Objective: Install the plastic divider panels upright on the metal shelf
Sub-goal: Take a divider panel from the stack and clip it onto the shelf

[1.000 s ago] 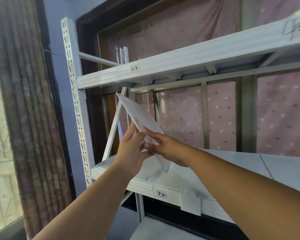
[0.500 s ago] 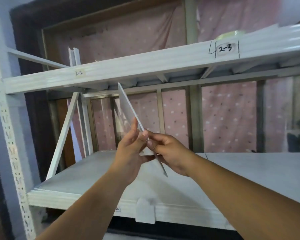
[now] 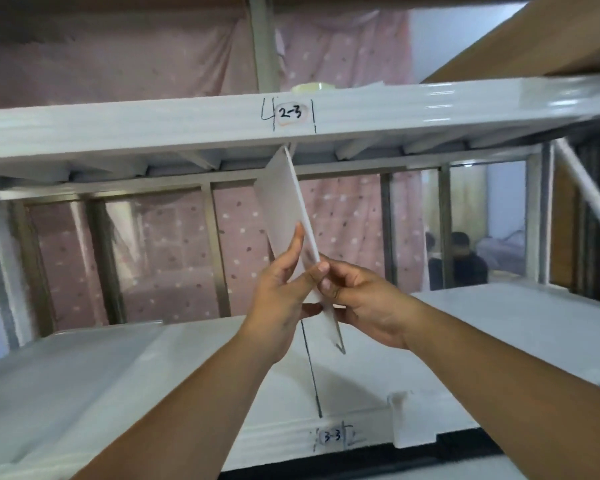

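Observation:
A white plastic divider panel (image 3: 284, 206) stands almost edge-on between the two shelf levels, tilted a little to the left at the top. Its upper corner reaches the underside of the upper shelf beam (image 3: 187, 126) below the "2-3" label (image 3: 290, 113). Its lower corner hangs just above the lower shelf board (image 3: 482, 327). My left hand (image 3: 279, 296) presses flat against the panel's left face. My right hand (image 3: 357, 297) pinches its near edge from the right. A dark seam line (image 3: 310, 368) runs along the lower board under the panel, toward the "3-3" label (image 3: 331, 437).
A white plastic clip (image 3: 400, 420) sits on the lower shelf's front rim, right of the seam. A roll of tape (image 3: 312, 87) lies on the upper shelf. A diagonal white brace (image 3: 589, 199) crosses at the right. Behind the rack hang pink dotted curtains; a person (image 3: 465, 261) sits beyond.
My view and both hands have shifted right along the rack, from the "2-2" bay to the "2-3" mark. The panel has turned more upright and closer to edge-on.

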`<state>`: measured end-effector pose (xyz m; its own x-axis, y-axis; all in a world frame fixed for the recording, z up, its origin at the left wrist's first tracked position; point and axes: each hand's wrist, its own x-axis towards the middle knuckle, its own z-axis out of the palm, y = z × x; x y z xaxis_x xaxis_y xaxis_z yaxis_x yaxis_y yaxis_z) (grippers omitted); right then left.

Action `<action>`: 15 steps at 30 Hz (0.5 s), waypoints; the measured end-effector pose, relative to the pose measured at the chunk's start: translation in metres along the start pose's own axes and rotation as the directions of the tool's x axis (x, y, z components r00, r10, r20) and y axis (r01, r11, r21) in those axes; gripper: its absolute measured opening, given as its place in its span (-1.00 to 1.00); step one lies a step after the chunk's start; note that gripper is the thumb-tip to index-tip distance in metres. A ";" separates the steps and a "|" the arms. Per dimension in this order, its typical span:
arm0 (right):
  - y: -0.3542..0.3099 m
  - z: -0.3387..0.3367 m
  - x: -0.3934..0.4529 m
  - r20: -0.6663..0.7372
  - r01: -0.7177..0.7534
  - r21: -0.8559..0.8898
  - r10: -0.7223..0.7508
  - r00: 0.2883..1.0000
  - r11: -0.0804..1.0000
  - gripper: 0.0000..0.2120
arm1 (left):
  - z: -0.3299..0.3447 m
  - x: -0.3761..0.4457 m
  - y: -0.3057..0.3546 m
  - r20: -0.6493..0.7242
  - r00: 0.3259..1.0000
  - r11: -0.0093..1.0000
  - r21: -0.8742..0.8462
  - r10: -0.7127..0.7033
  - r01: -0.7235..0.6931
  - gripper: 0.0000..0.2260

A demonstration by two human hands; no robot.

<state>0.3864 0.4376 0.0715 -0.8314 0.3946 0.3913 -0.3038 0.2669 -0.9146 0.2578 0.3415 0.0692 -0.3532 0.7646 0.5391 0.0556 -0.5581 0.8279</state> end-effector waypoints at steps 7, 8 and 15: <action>-0.008 -0.077 -0.048 -0.096 0.003 -0.039 -0.006 0.995 0.999 -0.62 | 0.082 0.023 -0.032 0.101 0.994 0.999 -0.018 -0.045 0.047 -0.42; -0.008 -0.088 -0.055 -0.117 0.001 -0.043 -0.006 0.993 0.999 -0.62 | 0.095 0.026 -0.036 0.121 0.991 0.998 -0.018 -0.052 0.054 -0.42; -0.017 -0.167 -0.115 -0.210 -0.011 -0.074 -0.005 0.978 0.997 -0.62 | 0.190 0.044 -0.071 0.231 0.970 0.995 -0.042 -0.077 0.090 -0.36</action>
<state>0.5645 0.5343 0.0595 -0.7136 0.5692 0.4085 -0.2597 0.3266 -0.9088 0.4162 0.4756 0.0637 -0.1310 0.8592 0.4945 -0.0159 -0.5006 0.8655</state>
